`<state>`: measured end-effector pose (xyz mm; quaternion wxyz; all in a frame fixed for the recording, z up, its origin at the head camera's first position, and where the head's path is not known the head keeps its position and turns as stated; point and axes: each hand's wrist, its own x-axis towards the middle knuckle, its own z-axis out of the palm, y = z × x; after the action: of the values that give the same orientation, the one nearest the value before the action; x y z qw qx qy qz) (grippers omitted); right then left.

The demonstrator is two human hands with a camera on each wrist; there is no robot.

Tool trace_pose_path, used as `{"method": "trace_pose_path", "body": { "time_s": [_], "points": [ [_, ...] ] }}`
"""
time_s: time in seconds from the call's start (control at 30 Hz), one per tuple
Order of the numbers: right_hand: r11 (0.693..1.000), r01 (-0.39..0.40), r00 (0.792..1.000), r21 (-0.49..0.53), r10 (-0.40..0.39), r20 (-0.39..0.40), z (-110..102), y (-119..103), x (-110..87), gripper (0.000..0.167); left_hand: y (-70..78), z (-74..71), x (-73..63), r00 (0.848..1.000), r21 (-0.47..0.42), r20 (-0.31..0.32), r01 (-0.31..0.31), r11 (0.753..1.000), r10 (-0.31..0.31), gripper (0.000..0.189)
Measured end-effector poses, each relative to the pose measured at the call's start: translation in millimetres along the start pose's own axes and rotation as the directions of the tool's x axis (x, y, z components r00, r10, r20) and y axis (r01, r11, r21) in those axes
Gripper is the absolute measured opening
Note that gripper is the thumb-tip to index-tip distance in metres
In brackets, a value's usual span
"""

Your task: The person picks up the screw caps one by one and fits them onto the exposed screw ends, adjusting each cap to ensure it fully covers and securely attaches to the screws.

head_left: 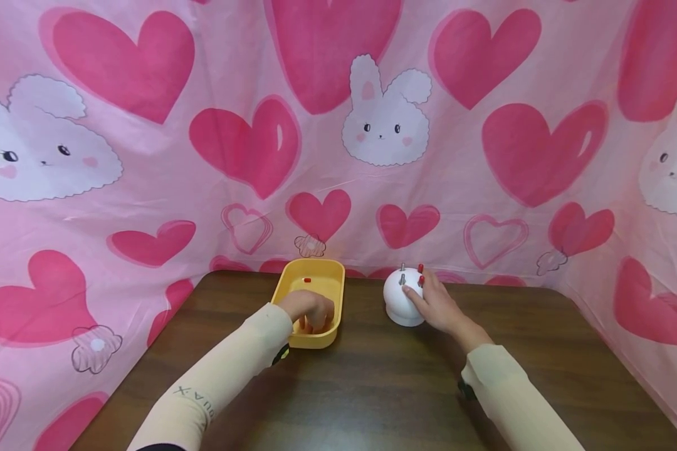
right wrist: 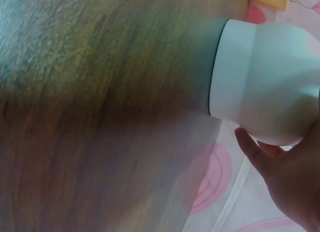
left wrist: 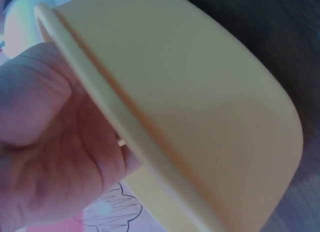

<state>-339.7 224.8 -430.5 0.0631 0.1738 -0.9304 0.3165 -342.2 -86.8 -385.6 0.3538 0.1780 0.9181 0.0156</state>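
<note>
— Count of things?
— One white ball (head_left: 397, 305) on the brown table (head_left: 372, 394), topped with four pegs: two grey (head_left: 403, 279), two red-tipped (head_left: 422, 280). Just left of it, one yellow tray (head_left: 314, 341), with one loose red piece (head_left: 307, 280) visible inside.
— Hands?
— Right hand (head_left: 440, 307): curled round the ball, thumb beside the pegs. Left hand (head_left: 310, 308): down in the tray, fingertips hidden; impossible to tell whether pinching anything.
— Around, and in the way?
— Pink heart-and-rabbit cloth (head_left: 361, 178) behind and at both sides; part of the tray's floor blocked by the left hand.
</note>
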Motion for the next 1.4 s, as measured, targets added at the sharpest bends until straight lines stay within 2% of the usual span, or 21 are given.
{"method": "trace_pose_path", "body": {
  "time_s": [0.13, 0.17, 0.2, 0.43, 0.53, 0.67, 0.8, 0.9, 1.03, 1.13, 1.3, 1.4],
  "points": [
    [1.0, -0.008, 1.0, 0.004, 0.008, 0.006, -0.3, 0.0, 0.5, 0.088, -5.4, -1.3, 1.1, 0.998, -0.044, 0.014, -0.066, 0.997, 0.067, 0.022],
    [1.0, -0.01, 1.0, 0.006, 0.01, 0.007, -0.4, 0.1, 0.4, 0.088, -1.2, -2.1, -5.4, 0.997, -0.064, 0.016, -0.069, 0.996, 0.07, 0.022],
    [1.0, -0.013, 1.0, 0.008, 0.013, 0.009, -0.2, 0.2, 0.3, 0.088, -2.8, -2.0, -5.5, 0.996, -0.076, 0.01, -0.088, 0.993, 0.089, 0.022],
    [1.0, -0.022, 1.0, 0.018, 0.022, 0.01, 0.7, 0.7, 0.8, 0.089, -10.9, -0.3, -14.4, 0.982, -0.181, -0.095, -0.179, 0.967, 0.164, 0.011],
    [1.0, -0.022, 1.0, 0.017, 0.022, 0.012, 0.1, 0.5, 0.7, 0.091, -14.0, 0.0, -18.7, 0.973, -0.28, -0.155, -0.207, 0.937, 0.169, 0.005],
    [0.999, -0.026, 1.0, 0.019, 0.025, 0.014, -0.6, 1.4, 0.6, 0.092, -19.7, 0.4, -21.7, 0.95, -0.421, -0.258, -0.274, 0.865, 0.176, 0.007],
    [0.999, -0.026, 1.0, 0.021, 0.026, 0.015, -0.2, 2.5, 0.4, 0.092, -23.2, 0.0, -24.7, 0.909, -0.509, -0.368, -0.375, 0.775, 0.198, 0.009],
    [1.0, -0.023, 1.0, 0.019, 0.023, 0.013, 0.5, 2.2, 0.0, 0.093, -22.7, 0.2, -27.0, 0.875, -0.535, -0.436, -0.439, 0.722, 0.209, 0.012],
    [1.0, -0.012, 1.0, 0.01, 0.013, -0.001, 0.8, 1.2, 0.2, 0.091, -18.7, 0.2, -30.3, 0.833, -0.539, -0.517, -0.496, 0.68, 0.198, 0.015],
    [1.0, -0.009, 1.0, 0.006, 0.009, -0.01, 0.8, 1.4, 0.2, 0.089, -13.6, -0.6, -31.6, 0.796, -0.521, -0.578, -0.527, 0.671, 0.176, 0.015],
    [1.0, -0.01, 1.0, 0.004, 0.01, -0.009, 0.1, 1.1, 0.3, 0.089, -2.4, -2.5, -30.4, 0.713, -0.446, -0.691, -0.55, 0.706, 0.12, 0.012],
    [1.0, -0.019, 1.0, 0.014, 0.019, 0.0, 0.4, 1.2, 0.2, 0.091, 4.3, -3.3, -29.5, 0.658, -0.417, -0.748, -0.567, 0.71, 0.085, 0.011]
  ]
}}
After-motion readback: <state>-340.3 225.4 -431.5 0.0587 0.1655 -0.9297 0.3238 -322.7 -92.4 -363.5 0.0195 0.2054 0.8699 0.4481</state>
